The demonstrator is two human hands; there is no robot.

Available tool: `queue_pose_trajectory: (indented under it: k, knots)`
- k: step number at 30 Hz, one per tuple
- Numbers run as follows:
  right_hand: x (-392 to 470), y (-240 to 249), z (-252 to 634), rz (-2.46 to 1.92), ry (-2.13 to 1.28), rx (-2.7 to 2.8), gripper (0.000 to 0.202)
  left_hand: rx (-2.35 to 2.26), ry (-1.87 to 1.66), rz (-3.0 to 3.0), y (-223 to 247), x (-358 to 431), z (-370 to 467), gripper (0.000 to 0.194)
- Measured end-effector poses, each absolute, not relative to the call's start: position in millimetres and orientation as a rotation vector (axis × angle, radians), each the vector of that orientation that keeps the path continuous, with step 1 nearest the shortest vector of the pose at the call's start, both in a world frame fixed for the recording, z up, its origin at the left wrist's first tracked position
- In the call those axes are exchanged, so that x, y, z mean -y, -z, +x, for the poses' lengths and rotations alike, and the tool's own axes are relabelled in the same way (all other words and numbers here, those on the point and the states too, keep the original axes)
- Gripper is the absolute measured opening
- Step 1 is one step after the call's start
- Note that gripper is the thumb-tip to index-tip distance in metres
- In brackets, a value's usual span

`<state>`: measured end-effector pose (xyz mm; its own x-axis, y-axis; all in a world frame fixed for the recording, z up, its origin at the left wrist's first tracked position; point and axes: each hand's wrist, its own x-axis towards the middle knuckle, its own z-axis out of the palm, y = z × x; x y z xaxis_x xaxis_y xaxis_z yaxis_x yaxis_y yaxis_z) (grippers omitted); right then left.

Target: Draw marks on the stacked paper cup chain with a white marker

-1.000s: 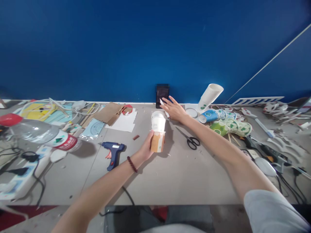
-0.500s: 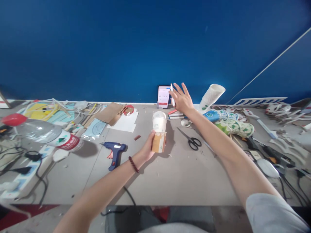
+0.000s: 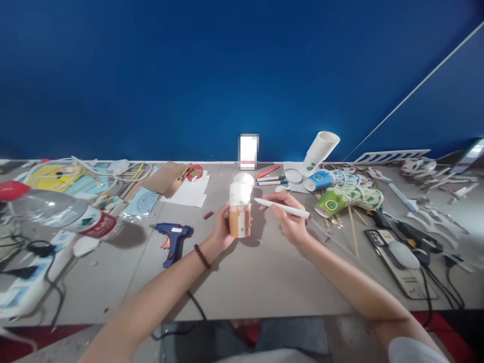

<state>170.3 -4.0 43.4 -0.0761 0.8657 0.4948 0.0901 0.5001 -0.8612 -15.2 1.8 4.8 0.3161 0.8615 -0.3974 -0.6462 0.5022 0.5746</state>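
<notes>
My left hand [image 3: 222, 231] is wrapped round a brown patterned paper cup [image 3: 239, 222] held upright, with white paper cups [image 3: 241, 189] stacked above it. Between the fingers of my right hand [image 3: 290, 217] is a white marker [image 3: 283, 207], its red end pointing right and its narrow end beside the cups. Behind the cups an upright phone [image 3: 248, 151] leans at the blue wall. Several markers [image 3: 270, 180] lie on the table [image 3: 264, 282] behind my right hand.
A blue glue gun [image 3: 173, 240] and a large bottle [image 3: 60, 206] lie at the left. At the right are a tilted white cup stack [image 3: 320, 150], green cups [image 3: 333, 201], blue cups [image 3: 321, 180], and a phone under a white mouse [image 3: 404, 254]. White paper [image 3: 189, 194] lies back left.
My right hand has come down and nearer from beside the phone, bringing the marker close to the cups. The view has shifted slightly; my left hand still holds the brown cup.
</notes>
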Motion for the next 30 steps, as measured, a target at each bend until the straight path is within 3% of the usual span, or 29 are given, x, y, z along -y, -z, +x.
queue_pose_trajectory:
  k: [6,30]
  knots:
    - [-0.1,-32.7,159.1,-0.752,-1.104,1.488,0.02,-0.716,-1.047,0.303,1.9,-3.1,-15.8,0.04]
    - [-2.9,-28.6,160.2,-0.897,-1.02,1.541,0.009,-0.72,-1.024,0.313,1.0,-3.7,-15.6,0.039]
